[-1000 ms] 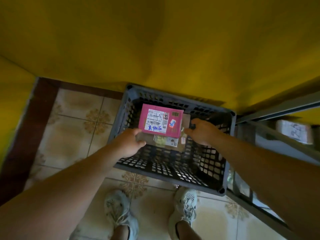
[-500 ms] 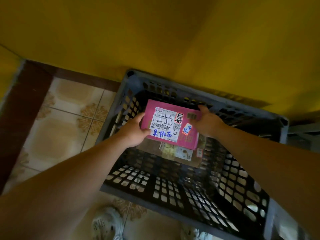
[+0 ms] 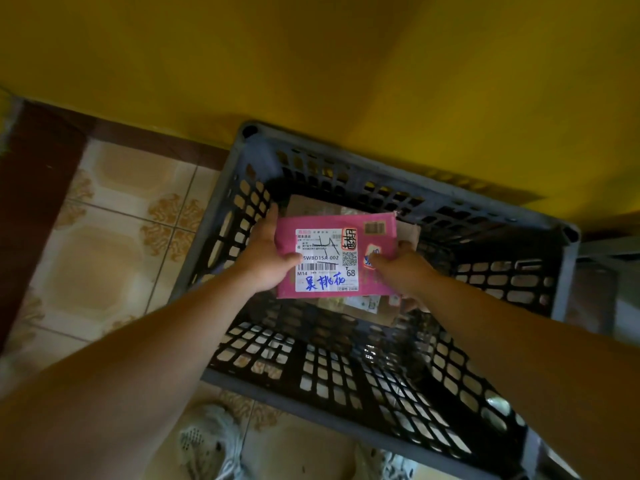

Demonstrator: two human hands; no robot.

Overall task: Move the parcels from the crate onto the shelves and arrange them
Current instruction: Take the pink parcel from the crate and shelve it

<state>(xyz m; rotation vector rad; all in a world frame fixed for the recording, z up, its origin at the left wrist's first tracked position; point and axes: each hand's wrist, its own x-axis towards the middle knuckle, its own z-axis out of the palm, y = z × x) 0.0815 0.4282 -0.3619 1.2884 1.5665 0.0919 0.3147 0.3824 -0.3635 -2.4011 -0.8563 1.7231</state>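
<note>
tiled floor [image 3: 104,258] (yellow wall [image 3: 311,64]) under crate [image 3: 398,434]

The dark grey perforated plastic crate [image 3: 346,368] is open above. Its near half lies bare; its walls and the yellow wall [image 3: 311,64] hem the far side.

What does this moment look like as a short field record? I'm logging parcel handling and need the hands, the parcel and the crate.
left hand: left hand grips the left edge of the pink flat parcel with a white label
right hand: right hand grips its right edge
parcel position: over the dark grey slotted plastic crate
remaining in crate: brown cardboard parcel beneath
crate location: on the patterned tile floor, beside the yellow wall
</note>
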